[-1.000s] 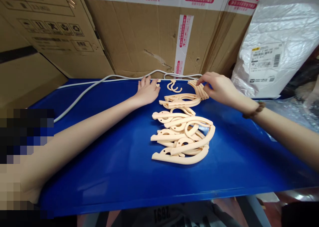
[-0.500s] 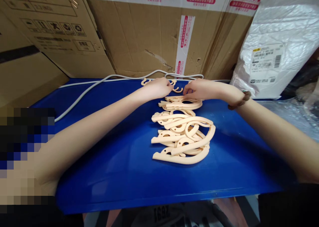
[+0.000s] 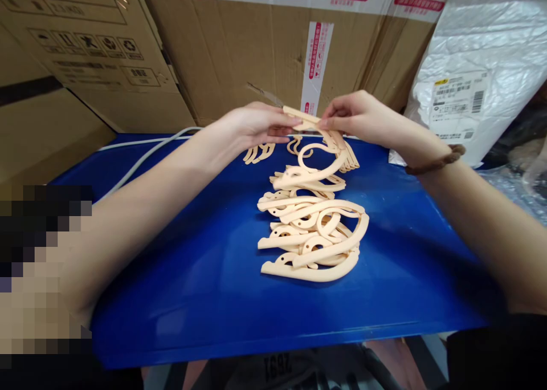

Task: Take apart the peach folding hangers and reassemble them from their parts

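Note:
Above the far part of the blue table, both hands are on a beige folding hanger [image 3: 301, 114]. My left hand [image 3: 265, 122] pinches its upper arm near the left end. Fingers of my right hand [image 3: 354, 113] close on the same arm farther right. From there the hanger curves down, its lower arm lying over the pile. Several folded beige hangers [image 3: 325, 273] overlap in a column toward me. Behind the held hanger lie small beige hooks [image 3: 296, 145]. Curved beige pieces [image 3: 259, 152] rest below my left hand, and more slim pieces [image 3: 351, 157] below my right.
Cardboard boxes [image 3: 239, 53] stand along the back of the blue table [image 3: 205, 299]. A white cable [image 3: 141, 165] runs across the back left. At the back right leans a white plastic parcel [image 3: 491, 48], with clear plastic wrap [image 3: 513, 193] beside it.
Both hands have risen from the far end of the pile. A hanger is now lifted between them, partly unfolded. The small pieces at the back show more plainly.

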A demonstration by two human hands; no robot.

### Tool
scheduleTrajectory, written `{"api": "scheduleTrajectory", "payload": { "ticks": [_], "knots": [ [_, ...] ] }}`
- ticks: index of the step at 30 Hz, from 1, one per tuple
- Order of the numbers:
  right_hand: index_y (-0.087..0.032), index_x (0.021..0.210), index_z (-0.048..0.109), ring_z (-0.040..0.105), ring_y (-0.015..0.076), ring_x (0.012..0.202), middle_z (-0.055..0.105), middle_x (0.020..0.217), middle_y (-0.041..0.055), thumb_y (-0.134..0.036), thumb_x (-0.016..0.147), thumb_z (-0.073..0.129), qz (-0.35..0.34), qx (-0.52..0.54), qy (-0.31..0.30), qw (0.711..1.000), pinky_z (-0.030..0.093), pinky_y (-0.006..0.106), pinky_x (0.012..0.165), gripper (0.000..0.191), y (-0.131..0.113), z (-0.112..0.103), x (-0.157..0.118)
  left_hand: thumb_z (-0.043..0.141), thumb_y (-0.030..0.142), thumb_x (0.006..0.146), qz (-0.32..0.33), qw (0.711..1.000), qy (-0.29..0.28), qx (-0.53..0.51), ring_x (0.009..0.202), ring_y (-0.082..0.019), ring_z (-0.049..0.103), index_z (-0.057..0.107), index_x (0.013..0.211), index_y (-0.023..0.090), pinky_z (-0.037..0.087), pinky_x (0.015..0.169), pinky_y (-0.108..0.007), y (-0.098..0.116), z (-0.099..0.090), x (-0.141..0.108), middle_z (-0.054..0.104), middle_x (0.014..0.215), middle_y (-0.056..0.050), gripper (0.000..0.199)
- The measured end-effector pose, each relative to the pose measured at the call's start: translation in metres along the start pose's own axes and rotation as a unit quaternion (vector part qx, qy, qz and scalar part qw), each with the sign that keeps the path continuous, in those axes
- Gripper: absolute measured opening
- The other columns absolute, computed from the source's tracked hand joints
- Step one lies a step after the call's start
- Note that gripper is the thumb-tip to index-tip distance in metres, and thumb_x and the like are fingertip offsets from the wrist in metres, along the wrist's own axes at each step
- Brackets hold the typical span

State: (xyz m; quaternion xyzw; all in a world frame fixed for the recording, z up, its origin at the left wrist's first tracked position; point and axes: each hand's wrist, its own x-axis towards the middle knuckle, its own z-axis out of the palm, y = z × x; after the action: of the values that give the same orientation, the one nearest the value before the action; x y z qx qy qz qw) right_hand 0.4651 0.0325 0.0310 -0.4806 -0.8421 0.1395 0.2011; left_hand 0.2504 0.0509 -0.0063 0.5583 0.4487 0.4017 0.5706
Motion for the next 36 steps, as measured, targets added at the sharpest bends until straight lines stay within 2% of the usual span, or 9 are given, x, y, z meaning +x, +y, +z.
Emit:
{"api": "scheduleTrajectory", "payload": {
  "ticks": [3, 7, 10, 14, 19, 23, 28, 33, 36],
  "knots": [
    [-0.02, 0.083, 0.064, 0.055, 0.0148, 0.066, 0.065, 0.073, 0.0008, -0.025, 0.088, 0.064, -0.002, -0.029, 0.104, 0.994, 0.041, 0.027, 0.062, 0.007, -0.004, -0.002, -0.001, 0.071, 0.013, 0.085, 0.051, 0.997, 0.026, -0.061, 0.08, -0.011, 0.07, 0.07, 0.082, 0.012, 0.058, 0.083, -0.023, 0.011, -0.002, -0.003, 0.072, 0.081, -0.003, 0.004],
    [-0.021, 0.1, 0.063, 0.061, 0.0211, 0.079, 0.067, 0.081, 0.0041, -0.029, 0.094, 0.055, -0.035, -0.183, 0.187, 0.965, 0.043, 0.032, 0.072, 0.013, -0.018, -0.003, -0.011, 0.057, 0.014, 0.097, 0.063, 0.998, 0.025, -0.017, 0.089, -0.011, 0.069, 0.07, 0.086, 0.008, 0.053, 0.075, -0.018, 0.024, 0.001, -0.013, 0.067, 0.078, -0.001, 0.017],
    [-0.022, 0.108, 0.059, 0.064, 0.0314, 0.091, 0.068, 0.092, 0.0107, -0.038, 0.103, 0.038, -0.043, -0.33, 0.148, 0.931, 0.044, 0.041, 0.078, 0.027, -0.026, -0.002, -0.018, 0.057, 0.014, 0.097, 0.076, 0.997, 0.007, 0.033, 0.099, -0.016, 0.067, 0.071, 0.087, 0.01, 0.052, 0.073, -0.02, 0.025, 0.005, -0.019, 0.068, 0.084, -0.003, 0.017],
    [-0.019, 0.101, 0.056, 0.064, 0.0309, 0.088, 0.066, 0.088, 0.0119, -0.017, 0.098, 0.04, -0.06, -0.381, 0.08, 0.919, 0.044, 0.042, 0.08, 0.017, -0.016, 0.003, -0.015, 0.059, 0.02, 0.095, 0.1, 0.988, 0.016, 0.118, 0.096, -0.019, 0.07, 0.073, 0.09, 0.01, 0.053, 0.072, -0.025, 0.014, 0.01, -0.016, 0.07, 0.087, -0.006, 0.018],
    [-0.02, 0.073, 0.051, 0.053, 0.0165, 0.065, 0.055, 0.065, 0.0021, -0.018, 0.093, 0.052, -0.095, -0.185, -0.028, 0.978, 0.041, 0.034, 0.071, 0.02, 0.007, 0.001, -0.006, 0.071, 0.027, 0.084, 0.153, 0.961, 0.062, 0.221, 0.075, -0.018, 0.068, 0.073, 0.082, 0.012, 0.055, 0.069, -0.03, 0.0, 0.013, -0.006, 0.07, 0.077, -0.006, 0.015],
    [-0.021, 0.068, 0.057, 0.049, 0.0111, 0.053, 0.057, 0.06, -0.0002, -0.024, 0.097, 0.048, -0.021, 0.033, -0.025, 0.999, 0.036, 0.026, 0.051, 0.031, 0.018, -0.01, -0.006, 0.072, 0.03, 0.082, 0.155, 0.951, 0.121, 0.238, 0.068, -0.018, 0.066, 0.073, 0.082, 0.015, 0.055, 0.069, -0.034, -0.004, -0.005, 0.003, 0.069, 0.074, -0.006, 0.016],
    [-0.016, 0.084, 0.067, 0.045, 0.0083, 0.043, 0.057, 0.055, -0.0029, -0.013, 0.098, 0.041, 0.072, 0.187, 0.012, 0.98, 0.029, 0.022, 0.042, 0.03, 0.026, -0.014, -0.003, 0.07, 0.035, 0.081, 0.066, 0.948, 0.177, 0.257, 0.073, -0.021, 0.065, 0.07, 0.078, 0.014, 0.055, 0.075, -0.039, -0.027, -0.041, 0.022, 0.064, 0.067, -0.007, 0.021],
    [-0.012, 0.091, 0.071, 0.04, 0.007, 0.042, 0.058, 0.054, -0.0022, -0.012, 0.097, 0.047, 0.107, 0.339, 0.015, 0.935, 0.023, 0.021, 0.039, 0.025, 0.018, -0.012, -0.002, 0.071, 0.047, 0.075, 0.042, 0.882, 0.181, 0.433, 0.089, -0.03, 0.065, 0.071, 0.073, 0.017, 0.05, 0.084, -0.043, -0.047, -0.056, 0.031, 0.067, 0.072, -0.011, 0.03],
    [-0.012, 0.094, 0.071, 0.036, 0.007, 0.04, 0.054, 0.05, -0.0034, -0.009, 0.094, 0.046, 0.114, 0.367, 0.034, 0.923, 0.022, 0.021, 0.04, 0.025, 0.009, -0.013, -0.004, 0.068, 0.048, 0.077, 0.035, 0.862, 0.198, 0.465, 0.096, -0.032, 0.064, 0.07, 0.073, 0.019, 0.048, 0.088, -0.042, -0.049, -0.055, 0.029, 0.068, 0.074, -0.012, 0.029]
  ]
}}
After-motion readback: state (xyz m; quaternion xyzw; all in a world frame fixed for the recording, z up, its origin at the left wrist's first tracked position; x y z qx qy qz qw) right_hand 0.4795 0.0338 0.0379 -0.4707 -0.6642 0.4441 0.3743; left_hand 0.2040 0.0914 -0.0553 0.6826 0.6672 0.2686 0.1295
